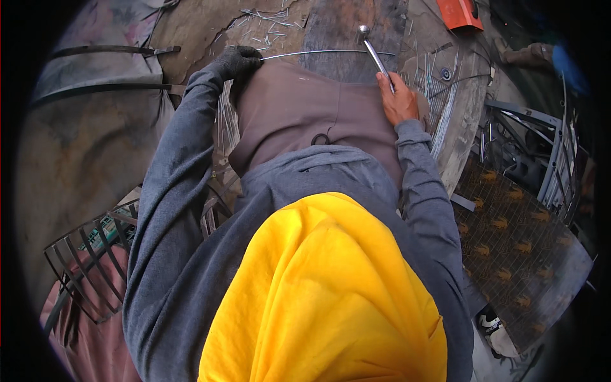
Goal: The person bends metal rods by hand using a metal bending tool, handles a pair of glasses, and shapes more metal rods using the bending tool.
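Note:
A thin, slightly bowed metal wire (312, 51) stretches across the dark flat plate (328, 28) in front of my lap. My left hand (240, 62), in a dark glove, is closed on the left end of this wire. Bare and wrapped round a handle, my right hand (400, 100) holds a shiny steel hammer (375, 56) tilted away from me. Its small rounded head is above the far side of the wire, near the right edge of the plate. Whether the hammer touches the wire I cannot tell.
Short wire pieces (267, 22) lie scattered beyond my left hand. Longer thin rods (445, 108) are bundled at the right. An orange object (458, 14) stands far right. Metal frames (554, 153) and a patterned board (503, 242) are beside me; a barred metal grille (89, 267) lies left.

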A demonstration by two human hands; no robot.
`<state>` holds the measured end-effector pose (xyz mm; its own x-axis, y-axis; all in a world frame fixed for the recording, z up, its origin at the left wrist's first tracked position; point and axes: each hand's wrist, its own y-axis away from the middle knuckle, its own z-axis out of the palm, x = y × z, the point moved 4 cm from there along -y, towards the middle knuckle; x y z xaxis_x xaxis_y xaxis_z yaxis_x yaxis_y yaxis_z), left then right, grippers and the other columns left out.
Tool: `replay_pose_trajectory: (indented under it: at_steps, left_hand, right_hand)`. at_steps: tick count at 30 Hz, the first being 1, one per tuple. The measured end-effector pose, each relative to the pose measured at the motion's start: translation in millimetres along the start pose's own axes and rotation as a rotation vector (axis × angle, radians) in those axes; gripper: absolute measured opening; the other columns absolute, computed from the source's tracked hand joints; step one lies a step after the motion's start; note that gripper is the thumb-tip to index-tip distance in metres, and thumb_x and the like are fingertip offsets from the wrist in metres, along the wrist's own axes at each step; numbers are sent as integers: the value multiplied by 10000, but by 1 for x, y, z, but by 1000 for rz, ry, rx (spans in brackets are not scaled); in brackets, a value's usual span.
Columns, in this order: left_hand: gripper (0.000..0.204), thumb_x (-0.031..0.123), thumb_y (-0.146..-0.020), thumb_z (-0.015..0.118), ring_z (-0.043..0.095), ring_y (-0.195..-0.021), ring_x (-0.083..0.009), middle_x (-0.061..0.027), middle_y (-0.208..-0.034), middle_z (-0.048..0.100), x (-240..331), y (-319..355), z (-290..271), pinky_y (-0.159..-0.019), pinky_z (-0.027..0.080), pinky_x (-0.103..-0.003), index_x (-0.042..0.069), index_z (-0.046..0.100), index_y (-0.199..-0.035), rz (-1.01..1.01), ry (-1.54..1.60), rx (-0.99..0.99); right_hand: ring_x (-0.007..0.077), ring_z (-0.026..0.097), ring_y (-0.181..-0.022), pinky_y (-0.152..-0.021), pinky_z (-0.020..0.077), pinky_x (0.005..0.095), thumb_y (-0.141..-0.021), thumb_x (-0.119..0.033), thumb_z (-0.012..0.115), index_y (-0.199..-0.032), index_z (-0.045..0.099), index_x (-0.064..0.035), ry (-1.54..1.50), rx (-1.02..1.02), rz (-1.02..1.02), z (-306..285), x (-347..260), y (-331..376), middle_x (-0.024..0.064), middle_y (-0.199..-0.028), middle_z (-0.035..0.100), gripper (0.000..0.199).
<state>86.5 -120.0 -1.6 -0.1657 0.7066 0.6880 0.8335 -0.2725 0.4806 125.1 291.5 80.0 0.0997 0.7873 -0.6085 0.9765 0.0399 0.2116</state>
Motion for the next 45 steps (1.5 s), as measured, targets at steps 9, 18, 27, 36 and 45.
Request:
replay_pose_trajectory:
  at_steps: [9,18,27,36,45]
  left_hand:
    - [337,268,-882,680,641,-1000,-200,-98,-1081,698,-2,-4,3,-940,483,-356,46,694,-1135,-48,-15,-83]
    - [342,284,-881,674,650,-1001,-212,-103,-1077,703,7,-5,0,-939,486,-354,51,696,-1131,-4,-81,-50]
    - [383,346,-865,677,658,-1014,-217,-100,-1098,710,28,-6,2,-939,489,-349,82,697,-1143,-15,-153,-50]
    - [366,342,-855,671,657,-1024,-229,-101,-1099,708,42,-27,16,-936,488,-361,111,706,-1137,9,-157,-59]
    - [399,411,-861,615,638,-1089,-307,-114,-1156,687,58,-24,22,-962,476,-406,139,706,-1140,44,-243,-54]
  right_hand:
    - [439,655,-819,-715,499,479,-975,-522,511,-1106,627,-95,48,-13,-33,0,2,0,212,-864,684,462]
    - [434,658,-835,-722,498,479,-969,-523,523,-1086,626,-102,57,-89,-10,11,1,-2,210,-858,683,449]
    - [408,666,-821,-724,503,447,-960,-508,551,-1104,640,-93,-76,90,-72,-2,-9,3,200,-872,686,448]
    - [414,666,-841,-731,507,449,-963,-491,556,-1118,636,-86,-98,140,-125,3,-3,5,199,-892,689,441]
    - [470,636,-827,-728,489,499,-968,-516,518,-1039,624,-86,-74,95,-74,9,-4,1,241,-848,670,449]
